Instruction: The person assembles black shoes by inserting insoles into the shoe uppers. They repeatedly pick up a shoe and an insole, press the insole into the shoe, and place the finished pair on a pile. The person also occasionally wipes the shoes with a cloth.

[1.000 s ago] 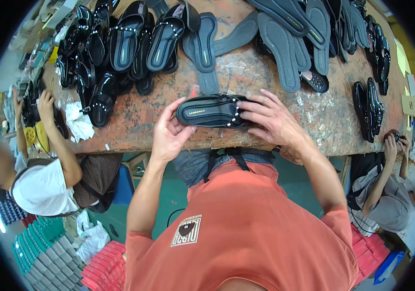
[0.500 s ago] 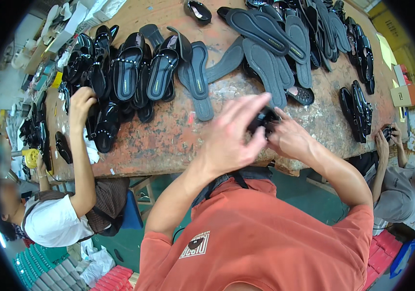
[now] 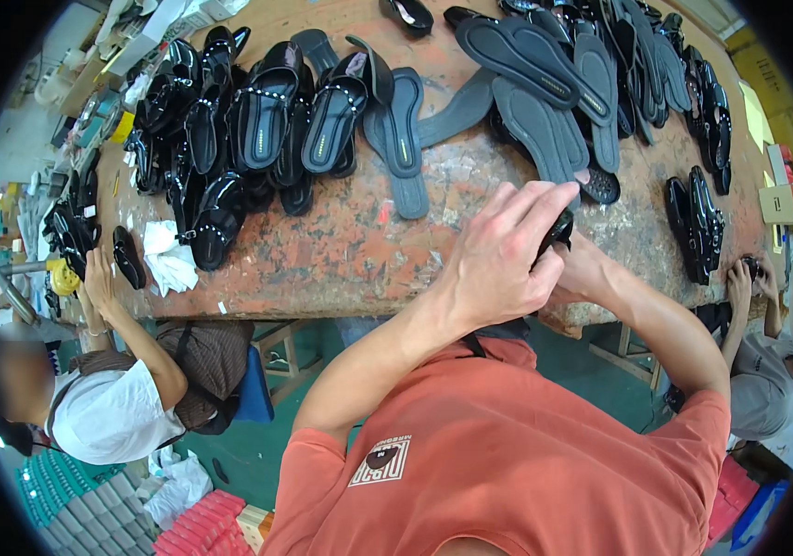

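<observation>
left hand [image 3: 498, 264] cupped over a black sandal [image 3: 558, 232] at the near edge of the table [image 3: 350, 255], fingers curled on it; right hand [image 3: 586, 269] grips it from beneath.

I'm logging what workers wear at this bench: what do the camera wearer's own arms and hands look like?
Both forearms are bare. The left hand shows no glove, ring or watch; the right hand is mostly hidden behind it. Short sleeves of an orange-red T-shirt with a small printed chest patch end at the upper arms.
</observation>
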A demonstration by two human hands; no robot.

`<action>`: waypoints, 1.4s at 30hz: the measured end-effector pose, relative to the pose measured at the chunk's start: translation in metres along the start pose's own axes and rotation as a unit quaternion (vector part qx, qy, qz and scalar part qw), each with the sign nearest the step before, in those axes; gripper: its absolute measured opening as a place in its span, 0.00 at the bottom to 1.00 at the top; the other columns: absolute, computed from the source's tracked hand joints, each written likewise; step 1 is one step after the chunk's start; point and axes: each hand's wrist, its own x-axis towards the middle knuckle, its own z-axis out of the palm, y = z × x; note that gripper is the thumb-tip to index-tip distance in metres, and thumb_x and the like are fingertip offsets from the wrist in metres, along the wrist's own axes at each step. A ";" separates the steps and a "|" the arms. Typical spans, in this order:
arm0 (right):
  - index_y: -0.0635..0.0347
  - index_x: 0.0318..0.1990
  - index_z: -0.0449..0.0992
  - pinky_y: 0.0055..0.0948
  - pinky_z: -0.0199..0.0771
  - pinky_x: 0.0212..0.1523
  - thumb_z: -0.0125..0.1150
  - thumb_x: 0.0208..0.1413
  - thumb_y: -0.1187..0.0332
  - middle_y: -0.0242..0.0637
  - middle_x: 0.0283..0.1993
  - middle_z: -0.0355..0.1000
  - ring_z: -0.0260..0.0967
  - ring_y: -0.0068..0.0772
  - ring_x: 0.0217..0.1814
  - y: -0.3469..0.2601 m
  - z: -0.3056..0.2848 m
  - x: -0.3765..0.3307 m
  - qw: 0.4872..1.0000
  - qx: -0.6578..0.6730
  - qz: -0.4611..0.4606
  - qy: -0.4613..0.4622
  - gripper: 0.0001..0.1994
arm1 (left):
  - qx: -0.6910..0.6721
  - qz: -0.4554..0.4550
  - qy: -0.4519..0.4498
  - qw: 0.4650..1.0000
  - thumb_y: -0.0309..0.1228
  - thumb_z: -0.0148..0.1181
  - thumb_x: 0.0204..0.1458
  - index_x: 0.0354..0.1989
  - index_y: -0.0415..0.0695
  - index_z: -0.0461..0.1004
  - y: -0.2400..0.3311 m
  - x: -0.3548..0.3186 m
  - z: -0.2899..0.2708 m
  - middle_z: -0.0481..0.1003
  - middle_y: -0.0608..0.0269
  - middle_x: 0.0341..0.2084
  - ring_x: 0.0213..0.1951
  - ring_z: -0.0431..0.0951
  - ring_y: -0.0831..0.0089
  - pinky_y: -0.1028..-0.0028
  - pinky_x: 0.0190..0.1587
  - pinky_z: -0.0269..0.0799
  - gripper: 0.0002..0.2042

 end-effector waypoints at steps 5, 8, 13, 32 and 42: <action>0.57 0.53 0.80 0.51 0.72 0.67 0.60 0.61 0.68 0.40 0.63 0.77 0.77 0.38 0.62 -0.015 0.002 0.022 0.921 -0.287 -0.002 -0.263 0.14 | 0.030 -0.103 0.059 0.993 0.21 0.61 0.55 0.62 0.37 0.75 -0.025 -0.028 -0.027 0.80 0.46 0.48 0.52 0.81 0.51 0.59 0.60 0.76 0.24; 0.57 0.58 0.79 0.53 0.62 0.78 0.66 0.54 0.70 0.39 0.72 0.69 0.70 0.50 0.63 -0.016 0.015 0.024 0.971 -0.194 -0.018 -0.141 0.22 | -0.055 -0.350 0.092 0.930 0.25 0.68 0.58 0.57 0.39 0.81 -0.072 -0.091 -0.061 0.82 0.52 0.40 0.52 0.82 0.55 0.62 0.58 0.77 0.18; 0.51 0.58 0.81 0.48 0.70 0.72 0.74 0.48 0.70 0.34 0.76 0.67 0.67 0.50 0.65 -0.007 0.045 0.027 0.999 -0.024 -0.027 0.034 0.25 | 0.171 -0.270 -0.049 0.946 0.31 0.73 0.56 0.50 0.42 0.86 -0.109 -0.131 -0.064 0.84 0.54 0.42 0.48 0.84 0.51 0.59 0.54 0.77 0.15; 0.53 0.50 0.89 0.48 0.72 0.63 0.73 0.58 0.57 0.39 0.54 0.76 0.71 0.47 0.59 -0.007 0.048 0.072 0.989 0.061 0.110 0.079 0.16 | 0.137 -0.465 -0.153 0.861 0.44 0.69 0.55 0.47 0.46 0.87 -0.135 -0.091 -0.048 0.85 0.53 0.31 0.38 0.85 0.60 0.61 0.46 0.77 0.17; 0.49 0.35 0.87 0.46 0.68 0.53 0.71 0.54 0.67 0.32 0.42 0.73 0.73 0.36 0.54 -0.016 0.066 0.098 0.981 -0.113 0.086 0.135 0.03 | 0.120 -0.381 -0.128 0.908 0.44 0.77 0.46 0.48 0.43 0.86 -0.127 -0.102 -0.049 0.87 0.52 0.37 0.41 0.87 0.56 0.61 0.49 0.80 0.23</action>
